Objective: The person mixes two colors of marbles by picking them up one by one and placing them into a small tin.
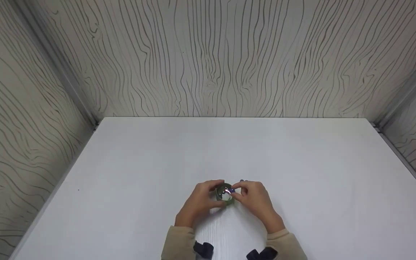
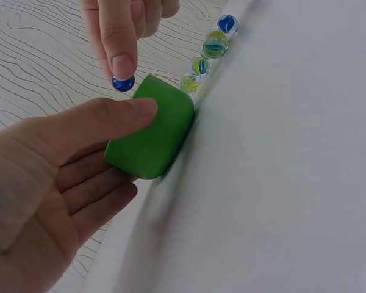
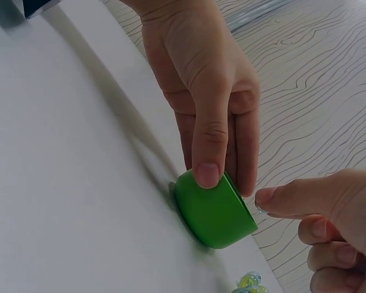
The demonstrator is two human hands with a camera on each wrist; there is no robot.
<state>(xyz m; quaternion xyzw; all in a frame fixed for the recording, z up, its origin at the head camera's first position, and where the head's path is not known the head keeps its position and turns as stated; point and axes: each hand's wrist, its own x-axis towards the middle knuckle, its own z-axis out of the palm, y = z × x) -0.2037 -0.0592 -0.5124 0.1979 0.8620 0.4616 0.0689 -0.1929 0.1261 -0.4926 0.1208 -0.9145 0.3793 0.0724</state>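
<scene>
A small green bowl (image 1: 226, 203) with a smooth outside stands upright on the white table. My left hand (image 1: 202, 198) holds it by the side, with the thumb (image 3: 207, 174) pressed on the near wall and the fingers behind. My right hand (image 1: 255, 196) pinches a blue glass marble (image 2: 123, 83) between thumb and fingertips, right at the bowl's rim. In the left wrist view several clear marbles with coloured swirls (image 2: 215, 46) lie in a row on the table beside the bowl. Shiny reflections show inside the bowl in the head view.
The white tabletop (image 1: 150, 155) spreads out around both hands. Panels with a wood-line pattern (image 1: 208, 61) rise at the back and both sides. Dark wrist mounts (image 1: 203, 249) sit by both sleeves.
</scene>
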